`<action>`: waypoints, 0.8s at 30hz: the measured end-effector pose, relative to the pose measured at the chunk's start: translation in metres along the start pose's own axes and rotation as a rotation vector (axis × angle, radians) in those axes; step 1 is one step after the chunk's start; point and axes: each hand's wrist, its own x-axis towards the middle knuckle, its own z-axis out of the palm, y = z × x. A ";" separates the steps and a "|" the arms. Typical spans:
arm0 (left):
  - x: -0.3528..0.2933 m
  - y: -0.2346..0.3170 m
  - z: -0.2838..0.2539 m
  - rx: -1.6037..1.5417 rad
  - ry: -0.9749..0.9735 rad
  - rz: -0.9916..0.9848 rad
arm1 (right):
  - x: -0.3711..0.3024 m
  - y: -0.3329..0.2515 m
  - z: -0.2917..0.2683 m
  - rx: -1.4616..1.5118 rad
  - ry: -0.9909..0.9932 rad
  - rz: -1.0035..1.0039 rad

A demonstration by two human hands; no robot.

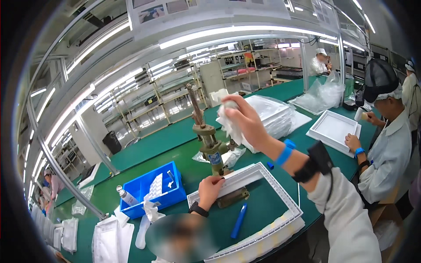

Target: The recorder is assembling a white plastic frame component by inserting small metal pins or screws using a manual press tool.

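My right hand (243, 116) is raised beside the upper part of an olive-green bench press (205, 130), its fingers closed around crumpled white cloth or wipe (230, 125). Whether a lever lies inside the cloth is hidden. Lower down, my left hand (210, 189) pinches the far left rail of a white rectangular plastic frame (283, 191), right under the press head. The frame lies around the press's metal base (232, 197). A blue pen-like tool (239, 222) rests inside the frame, near its front side. Yellowish patches show along the frame's near side.
Left of the frame stands a blue bin (179, 196) holding a bottle (127, 196) and small white parts. Plastic-wrapped white trays (274, 116) are stacked behind the press. At right, a co-worker (388, 127) handles a white tray (331, 128). A small blue cap (270, 165) lies nearby.
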 end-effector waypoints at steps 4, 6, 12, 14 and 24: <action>0.008 -0.005 -0.004 -0.288 -0.020 -0.070 | 0.033 0.032 -0.005 0.153 0.089 0.127; 0.010 -0.006 -0.018 -0.358 -0.042 -0.092 | 0.024 0.051 -0.019 0.099 0.221 0.215; -0.025 -0.017 -0.095 -0.373 -0.099 -0.180 | -0.088 -0.003 -0.068 0.035 -0.050 0.627; -0.039 -0.027 -0.105 -0.411 -0.125 -0.240 | -0.131 -0.032 -0.084 -0.147 -0.118 0.700; -0.041 -0.037 -0.087 -0.450 -0.122 -0.269 | -0.267 -0.086 -0.032 -0.162 -0.571 1.170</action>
